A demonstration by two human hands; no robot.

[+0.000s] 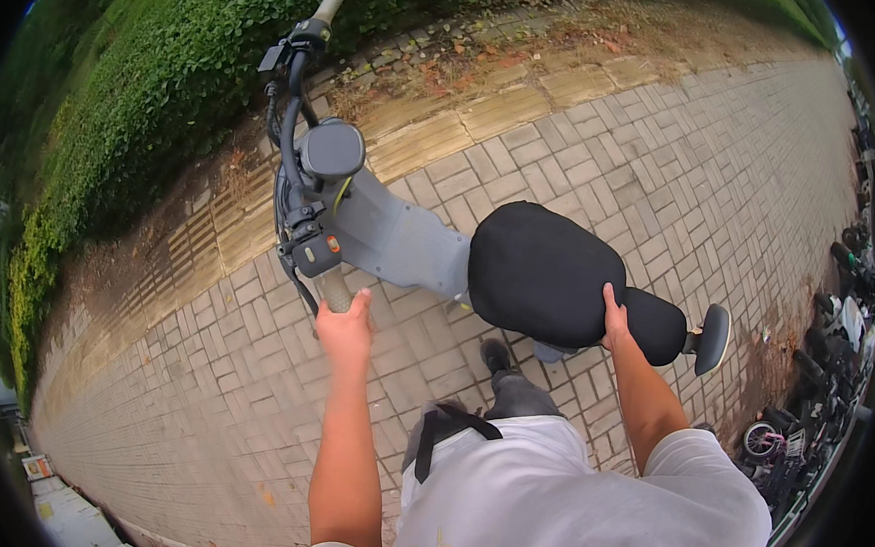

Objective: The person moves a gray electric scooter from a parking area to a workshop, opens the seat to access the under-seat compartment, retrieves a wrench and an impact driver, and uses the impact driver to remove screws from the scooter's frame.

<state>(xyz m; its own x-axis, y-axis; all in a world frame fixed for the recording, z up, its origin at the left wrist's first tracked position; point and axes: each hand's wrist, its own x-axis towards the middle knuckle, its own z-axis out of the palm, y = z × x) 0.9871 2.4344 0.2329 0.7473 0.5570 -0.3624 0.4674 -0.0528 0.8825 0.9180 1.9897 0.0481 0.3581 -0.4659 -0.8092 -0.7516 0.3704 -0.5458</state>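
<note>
An electric scooter with a grey body stands in front of me, its handlebar to the left. My left hand is closed around the near handlebar grip, just below a switch block with an orange button. At the back of the black saddle, my right hand holds the edge. Its thumb lies on top, while the other fingers are hidden. Behind that hand sit a smaller black rear seat and a padded backrest. The far handlebar grip is untouched.
Brick paving lies under the scooter, crossed by a strip of yellowish ribbed tiles. A green hedge runs along the far left. Several parked two-wheelers line the right edge. White boxy shapes stand at lower left.
</note>
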